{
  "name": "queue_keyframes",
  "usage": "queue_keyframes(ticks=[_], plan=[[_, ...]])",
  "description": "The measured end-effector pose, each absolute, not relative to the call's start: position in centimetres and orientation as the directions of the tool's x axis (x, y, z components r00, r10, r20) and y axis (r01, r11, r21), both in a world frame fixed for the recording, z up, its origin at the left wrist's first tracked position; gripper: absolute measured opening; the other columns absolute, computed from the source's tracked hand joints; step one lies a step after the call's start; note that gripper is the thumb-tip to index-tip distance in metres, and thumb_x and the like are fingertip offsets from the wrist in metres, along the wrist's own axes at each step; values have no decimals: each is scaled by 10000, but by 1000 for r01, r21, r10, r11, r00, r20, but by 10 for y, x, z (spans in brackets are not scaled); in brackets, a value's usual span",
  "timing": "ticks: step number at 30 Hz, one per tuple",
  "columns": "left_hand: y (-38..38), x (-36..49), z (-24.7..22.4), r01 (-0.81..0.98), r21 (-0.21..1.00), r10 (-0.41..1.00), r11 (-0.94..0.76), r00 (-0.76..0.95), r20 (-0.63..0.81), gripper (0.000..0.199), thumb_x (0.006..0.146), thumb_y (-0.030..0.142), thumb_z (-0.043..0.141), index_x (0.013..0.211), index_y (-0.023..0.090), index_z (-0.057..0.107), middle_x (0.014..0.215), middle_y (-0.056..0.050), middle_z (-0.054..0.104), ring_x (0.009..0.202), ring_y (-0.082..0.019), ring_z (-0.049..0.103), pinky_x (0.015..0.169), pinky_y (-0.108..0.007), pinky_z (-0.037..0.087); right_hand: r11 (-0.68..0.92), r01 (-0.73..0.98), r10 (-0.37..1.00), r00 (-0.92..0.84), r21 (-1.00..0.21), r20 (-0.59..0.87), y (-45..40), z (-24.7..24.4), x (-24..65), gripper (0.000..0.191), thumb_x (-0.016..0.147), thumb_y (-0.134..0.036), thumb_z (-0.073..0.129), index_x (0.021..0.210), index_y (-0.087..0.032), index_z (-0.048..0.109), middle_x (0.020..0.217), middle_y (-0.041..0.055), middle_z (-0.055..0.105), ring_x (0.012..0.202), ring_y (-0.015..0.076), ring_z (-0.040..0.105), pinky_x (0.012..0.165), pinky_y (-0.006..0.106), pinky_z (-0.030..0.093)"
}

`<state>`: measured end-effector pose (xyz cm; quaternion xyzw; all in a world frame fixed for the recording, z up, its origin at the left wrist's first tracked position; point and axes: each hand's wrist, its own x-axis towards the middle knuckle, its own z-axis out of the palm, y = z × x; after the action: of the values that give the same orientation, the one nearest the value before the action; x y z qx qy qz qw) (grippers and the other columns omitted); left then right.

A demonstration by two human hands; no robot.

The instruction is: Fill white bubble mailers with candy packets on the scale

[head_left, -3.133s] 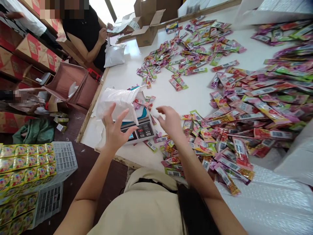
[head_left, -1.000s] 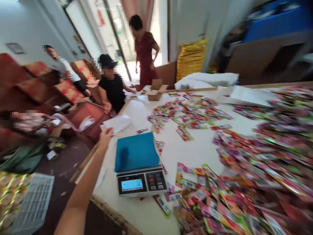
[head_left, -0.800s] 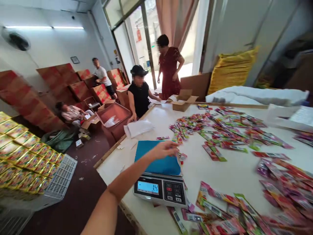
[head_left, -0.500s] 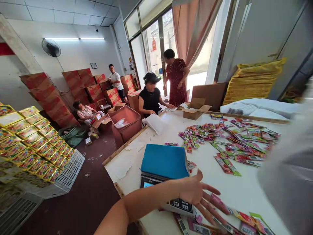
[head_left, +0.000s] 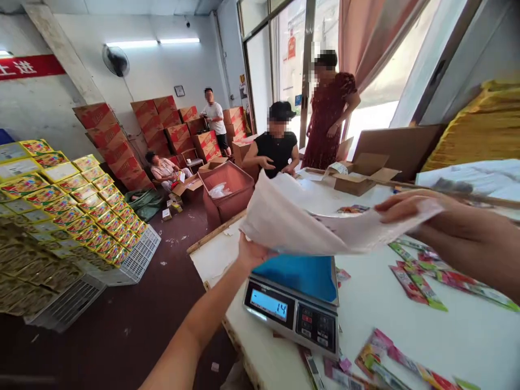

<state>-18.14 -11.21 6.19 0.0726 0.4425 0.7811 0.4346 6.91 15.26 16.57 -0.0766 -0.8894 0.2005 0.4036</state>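
A whitish translucent plastic bag [head_left: 300, 222] is stretched between my two hands above the digital scale [head_left: 290, 319]. My left hand [head_left: 254, 253] is closed on the bag's lower left edge, its fingers partly hidden behind the plastic. At the other end my right hand [head_left: 430, 214] pinches the bag's right edge. Beneath it, the scale's blue pan [head_left: 304, 273] is partly covered from view, and the lit display reads 1.4 or 14. Several colourful slim packets [head_left: 422, 281] lie on the white table [head_left: 390, 303] to the right, with more packets [head_left: 390, 357] near the front.
An open cardboard box [head_left: 361, 176] stands at the table's far side, near a seated person [head_left: 276, 146] and a standing person [head_left: 331, 114]. A reddish bin [head_left: 227, 200] is beyond the left edge. Yellow boxes [head_left: 81, 211] are stacked on white crates [head_left: 138, 257] at left.
My left hand has moved from over the scale's front right to the bag's left edge. My right hand has brought the bag leftward over the scale. The view has turned left.
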Motion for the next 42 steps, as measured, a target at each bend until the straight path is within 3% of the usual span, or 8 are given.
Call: queue_keyframes(ticks=[3,7,14,19,24,30,36,42], plan=[[-116,-218,53,-548,774,640,-317,-726,-252,613,929,704,398,799,176,680,1072,-126,760,1246,-348,621,976,-447,523,850,-146,220,-775,-506,592,151,134,46,171,908,-299,552,840,-306,709,1013,94,705,997,243,672,936,435,531],[-115,-255,27,-550,751,596,-366,-758,-265,564,872,704,528,696,179,630,1085,-152,758,1204,-341,649,1005,-454,523,792,5,313,-862,-611,398,146,77,20,265,764,-54,510,774,-214,722,977,111,687,965,235,661,901,392,529],[-126,-284,-9,-399,913,576,-92,-769,-278,285,776,423,779,768,157,677,1050,-151,759,1069,-283,702,961,-404,528,755,157,448,-832,-636,326,153,12,20,330,723,-37,485,793,-207,759,954,95,660,879,204,641,764,327,534],[-141,-285,-7,-250,955,599,160,-744,-296,264,625,253,884,818,126,757,931,-106,760,719,-179,644,726,-303,497,757,378,576,-771,-533,272,150,15,47,366,772,-30,470,873,-196,779,1087,130,646,928,228,643,817,352,520],[-144,-281,7,-17,945,597,326,-771,-220,266,589,236,892,805,141,770,810,-65,736,721,-174,605,736,-290,464,654,464,672,-719,-597,177,109,30,69,289,853,-128,510,989,-204,753,1042,125,703,917,265,665,795,378,507],[-139,-277,30,231,853,529,467,-846,-61,165,615,172,838,740,158,731,725,-45,692,782,-219,629,841,-337,474,129,328,523,-824,-936,-217,69,21,52,19,835,-230,621,848,-217,615,746,16,661,622,185,636,617,320,496],[-131,-259,63,473,747,609,466,-785,117,231,779,267,731,987,167,742,1023,-73,744,930,-210,661,934,-337,497,-82,-12,519,-854,-997,-32,74,34,30,206,755,-287,701,874,-220,547,668,-27,592,613,146,605,588,285,476],[-118,-223,53,720,590,781,366,-582,226,376,861,421,683,1147,178,711,1235,-137,696,1183,-286,619,1074,-440,459,-102,-79,563,-826,-992,8,75,48,19,208,713,-300,679,858,-221,552,611,-56,530,578,113,559,526,250,437]])
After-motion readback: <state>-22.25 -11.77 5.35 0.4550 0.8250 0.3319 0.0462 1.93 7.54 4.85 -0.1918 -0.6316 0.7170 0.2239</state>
